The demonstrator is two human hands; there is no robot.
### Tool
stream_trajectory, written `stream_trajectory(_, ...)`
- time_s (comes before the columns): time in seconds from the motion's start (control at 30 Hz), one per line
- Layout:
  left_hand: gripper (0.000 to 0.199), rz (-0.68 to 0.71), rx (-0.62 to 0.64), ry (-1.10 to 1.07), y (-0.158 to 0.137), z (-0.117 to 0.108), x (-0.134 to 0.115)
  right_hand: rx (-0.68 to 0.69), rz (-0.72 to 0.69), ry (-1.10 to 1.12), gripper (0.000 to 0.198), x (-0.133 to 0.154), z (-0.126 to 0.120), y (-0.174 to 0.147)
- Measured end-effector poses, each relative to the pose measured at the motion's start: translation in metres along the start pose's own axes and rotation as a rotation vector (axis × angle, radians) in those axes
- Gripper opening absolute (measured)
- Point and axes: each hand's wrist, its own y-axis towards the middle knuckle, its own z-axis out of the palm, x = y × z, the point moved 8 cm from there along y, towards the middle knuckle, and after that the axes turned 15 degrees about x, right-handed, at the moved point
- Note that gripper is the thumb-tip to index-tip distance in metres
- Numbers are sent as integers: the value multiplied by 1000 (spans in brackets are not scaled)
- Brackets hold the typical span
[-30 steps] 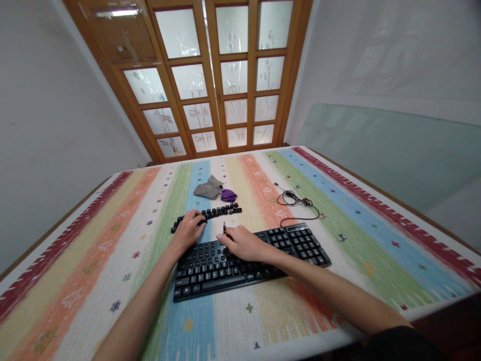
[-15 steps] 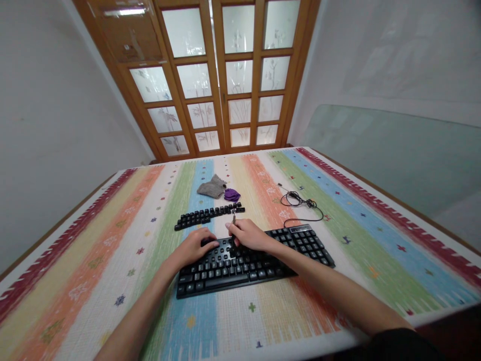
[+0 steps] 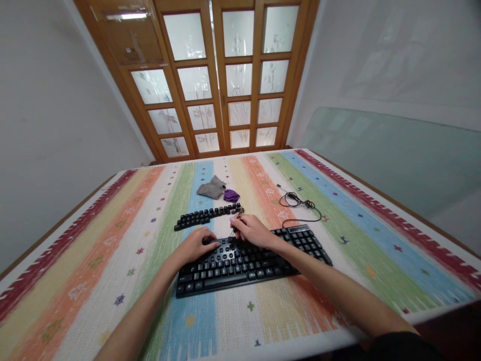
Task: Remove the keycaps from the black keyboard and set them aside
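Pinching a wire keycap puller (image 3: 241, 212), the right hand (image 3: 252, 231) angles it down toward the keyboard (image 3: 253, 264), left hand (image 3: 195, 244) (can't tell if it's gripping) just leftward.

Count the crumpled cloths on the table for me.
2: a grey cloth, and a purple cloth to its right, both beyond the loose keys. Folds could hide more.

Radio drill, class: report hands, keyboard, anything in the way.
Left hand on keyboard, far edge. Right hand pinching thin tool near same edge. Several keyboard keys bare. Loose keycaps beyond, apparently not in the way.
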Motion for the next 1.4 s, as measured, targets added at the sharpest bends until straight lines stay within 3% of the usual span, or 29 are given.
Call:
stream_trajectory(0.13, 22, 33, -66, 7, -2, -5, -6, -5, -31, 33, 29, 2, -1, -1)
stream_trajectory(0.23, 35, 75, -128, -33, -5, -10, -17, -7, -55, 54, 28, 3, -1, -3)
stream_trajectory(0.5, 53, 191, -20, -489, 6, -12, -42, -3, -135, 144, 34, 5, -2, -6)
stream_trajectory(0.77, 40, 200, -62, -636, 14, -14, -34, 15, -185, 183, 35, 12, -4, -11)
stream_trajectory(1.0, 20, 130, -124, -402, 11, -20, -36, -43, -159, 140, 34, 3, -8, -12)
stream_trajectory(1.17, 12, 174, -223, -113, 8, -30, -43, -84, -125, 95, 32, -4, -11, -11)
stream_trajectory(1.4, 12, 155, -268, 202, 19, -31, -19, -32, -86, -24, 32, -1, -5, -24)
